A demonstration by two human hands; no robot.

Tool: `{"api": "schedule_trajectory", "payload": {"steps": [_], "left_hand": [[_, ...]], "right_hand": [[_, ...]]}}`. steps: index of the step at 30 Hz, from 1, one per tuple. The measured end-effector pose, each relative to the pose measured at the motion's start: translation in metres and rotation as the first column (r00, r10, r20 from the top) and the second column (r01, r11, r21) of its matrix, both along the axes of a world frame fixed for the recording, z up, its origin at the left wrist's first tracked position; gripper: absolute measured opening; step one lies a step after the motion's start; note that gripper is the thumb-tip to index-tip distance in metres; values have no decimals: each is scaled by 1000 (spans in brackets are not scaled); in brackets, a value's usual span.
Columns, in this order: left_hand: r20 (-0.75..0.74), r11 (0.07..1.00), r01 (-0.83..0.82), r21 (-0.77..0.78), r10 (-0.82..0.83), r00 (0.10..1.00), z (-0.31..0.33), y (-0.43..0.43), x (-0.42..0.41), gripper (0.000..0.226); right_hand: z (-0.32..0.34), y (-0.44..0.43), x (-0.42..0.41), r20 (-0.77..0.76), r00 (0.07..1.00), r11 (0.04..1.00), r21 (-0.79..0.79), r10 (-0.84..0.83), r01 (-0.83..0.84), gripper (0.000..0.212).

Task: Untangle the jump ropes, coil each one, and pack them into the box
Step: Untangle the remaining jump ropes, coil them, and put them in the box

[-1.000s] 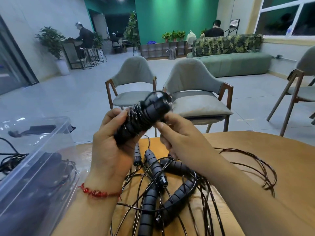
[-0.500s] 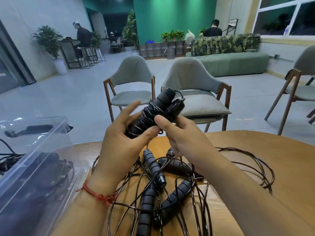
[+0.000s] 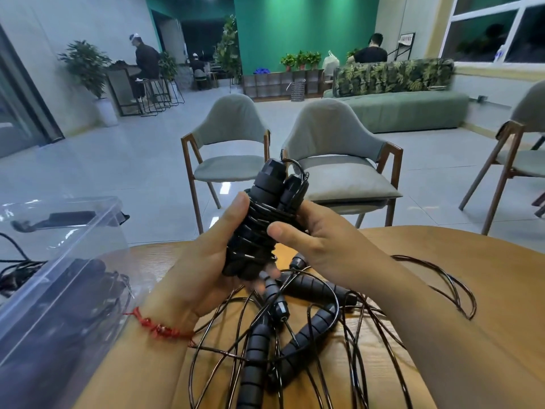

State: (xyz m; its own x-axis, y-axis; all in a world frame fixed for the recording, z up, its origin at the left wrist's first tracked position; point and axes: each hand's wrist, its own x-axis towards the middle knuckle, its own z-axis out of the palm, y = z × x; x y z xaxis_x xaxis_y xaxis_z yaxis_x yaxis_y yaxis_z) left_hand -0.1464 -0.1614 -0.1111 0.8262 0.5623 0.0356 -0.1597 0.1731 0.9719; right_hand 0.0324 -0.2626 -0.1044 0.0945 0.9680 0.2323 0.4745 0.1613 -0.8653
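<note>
A coiled jump rope [image 3: 265, 219], two black foam handles side by side with thin black cord wound around them, stands almost upright above the table. My left hand [image 3: 203, 261] grips its lower half. My right hand [image 3: 318, 240] holds its right side, thumb pressed across the wraps. Below them a tangle of jump ropes [image 3: 295, 329] lies on the wooden table [image 3: 486, 270], with several black handles and loose cord loops. A clear plastic box [image 3: 59, 278] stands at the left with dark coiled ropes inside.
Two grey chairs [image 3: 333, 160] stand just beyond the table's far edge, and another chair [image 3: 519, 149] is at the right. A cord loop [image 3: 454, 287] reaches toward the right side of the table. People sit far off in the room.
The bundle has turned from slanted to almost upright and come lower. My left hand closed around its lower part; my right thumb slid onto the wraps.
</note>
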Motion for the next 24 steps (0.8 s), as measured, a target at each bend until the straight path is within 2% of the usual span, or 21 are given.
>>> {"api": "schedule_trajectory", "payload": {"steps": [2,4,8,10,11,13,15,18,20,22,24], "left_hand": [[42,995,-84,53,82,996,1,-5,5,61],[61,963,-220,157,213,975,2,-8,8,54],[120,803,-453,389,443,889,-3,-16,19,40],[170,717,-508,478,491,854,-8,-17,22,36],[189,681,-508,528,489,852,-11,-17,22,36],[214,630,-491,602,465,859,-14,-20,23,37],[200,637,-477,605,458,866,-13,-23,22,39],[118,727,-358,586,360,925,-14,-27,24,42],[71,706,-286,648,318,945,-20,-31,26,56],[27,676,-243,696,314,949,-23,-35,29,73],[9,726,-215,653,277,961,-21,-33,28,81]], "right_hand": [[-4,4,0,10,997,997,5,-78,78,57],[-4,5,-1,32,989,989,-33,-143,144,62],[-12,9,-3,58,987,989,-7,-147,148,46],[-12,10,-7,-26,994,994,-42,-104,103,43],[-10,10,-11,-127,989,995,-76,-81,71,43],[-5,8,-15,-400,915,990,-142,-58,0,40],[0,5,-15,-513,856,985,-169,-67,-24,44],[0,5,-11,-420,903,984,-176,-94,21,52],[-3,6,-13,-301,951,994,-102,-69,40,36],[-6,8,-14,-243,968,998,-35,-63,56,24],[-9,10,-12,-231,964,991,-9,-129,130,26]]}}
